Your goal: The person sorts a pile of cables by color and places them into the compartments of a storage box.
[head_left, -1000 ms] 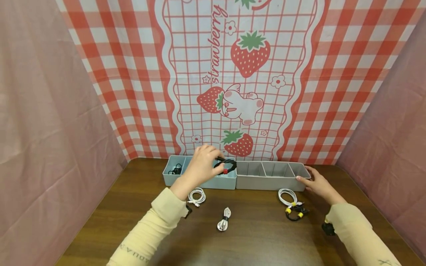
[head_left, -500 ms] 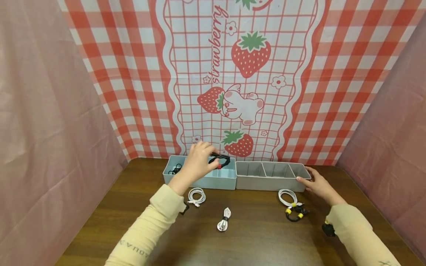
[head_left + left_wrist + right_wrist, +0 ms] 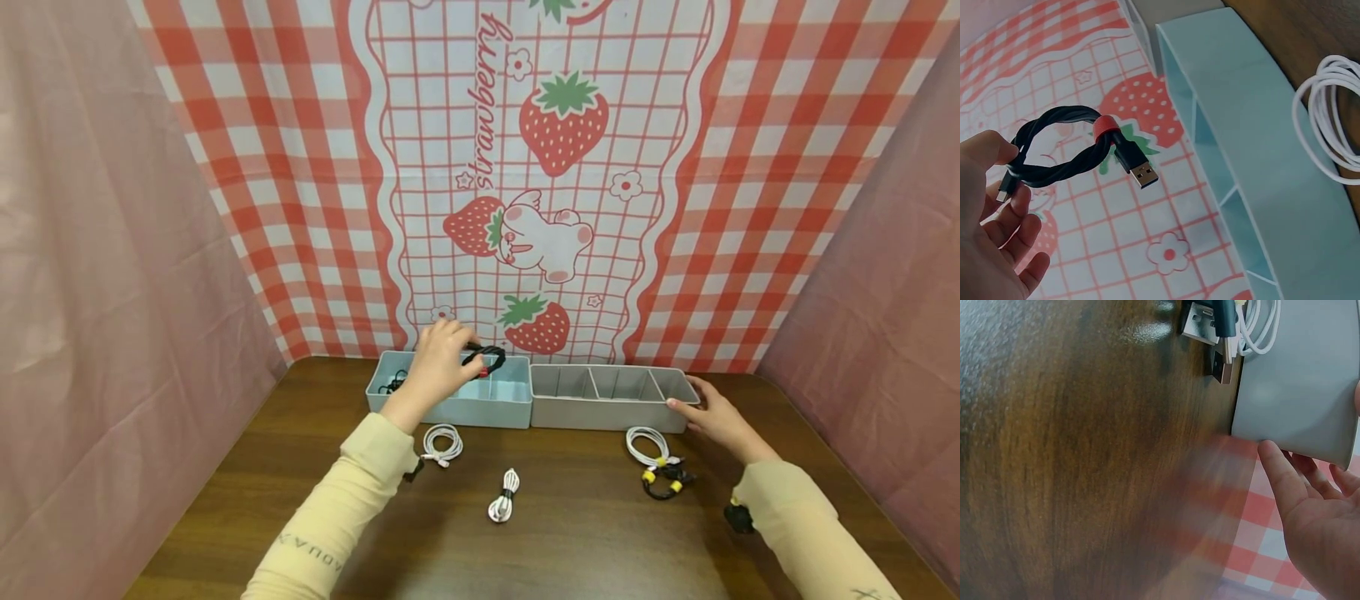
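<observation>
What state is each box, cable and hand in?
Left hand: pinching the red-tied cable
Right hand: gripping the end of the gray box
Red-tied cable: coiled, in midair
Blue box: upright, open
Gray box: upright, open
Black cord: inside blue box
Left white cable: coiled
Middle white cable: bundled, tied
Right white cable: coiled
Yellow-tied cable: looped

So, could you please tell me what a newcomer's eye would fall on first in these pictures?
Probably the red-and-white strawberry cloth hanging behind the table comes first. Next would be the black cable with its red band, which the left hand holds near the blue bin. Then, perhaps, the right hand, gripping the right end of the gray bin.
</observation>
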`<state>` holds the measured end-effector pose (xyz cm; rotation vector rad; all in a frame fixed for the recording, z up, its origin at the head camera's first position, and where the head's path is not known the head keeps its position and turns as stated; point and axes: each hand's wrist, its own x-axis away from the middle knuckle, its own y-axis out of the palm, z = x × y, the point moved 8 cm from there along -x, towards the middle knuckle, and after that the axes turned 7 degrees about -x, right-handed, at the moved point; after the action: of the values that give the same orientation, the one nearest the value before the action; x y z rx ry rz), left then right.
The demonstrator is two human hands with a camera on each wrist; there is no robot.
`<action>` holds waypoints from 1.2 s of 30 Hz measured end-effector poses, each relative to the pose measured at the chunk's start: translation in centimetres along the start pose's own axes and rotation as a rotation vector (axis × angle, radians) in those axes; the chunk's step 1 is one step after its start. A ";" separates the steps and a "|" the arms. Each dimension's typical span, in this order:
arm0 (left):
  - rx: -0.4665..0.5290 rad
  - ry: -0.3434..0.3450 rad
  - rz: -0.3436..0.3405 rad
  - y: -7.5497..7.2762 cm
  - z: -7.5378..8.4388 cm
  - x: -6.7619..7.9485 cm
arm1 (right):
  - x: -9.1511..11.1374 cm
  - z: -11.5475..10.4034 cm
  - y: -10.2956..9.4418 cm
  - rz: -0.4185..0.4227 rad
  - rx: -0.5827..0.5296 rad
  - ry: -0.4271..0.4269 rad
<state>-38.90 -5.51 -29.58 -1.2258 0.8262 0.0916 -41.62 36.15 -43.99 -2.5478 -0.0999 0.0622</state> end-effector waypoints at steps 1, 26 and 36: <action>-0.002 -0.004 0.000 0.2 -0.1 0.0 | 0.0 0.0 0.0 0.001 0.000 0.005; 0.000 -0.149 -0.055 4.9 -2.9 0.5 | 0.1 0.1 -0.1 0.023 0.009 0.015; 0.008 -0.179 -0.032 6.8 -4.3 1.1 | 0.1 0.1 -0.1 0.020 0.007 0.026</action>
<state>-43.59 -7.08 -36.06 -1.2036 0.6503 0.1692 -41.54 36.30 -43.99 -2.5416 -0.0637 0.0368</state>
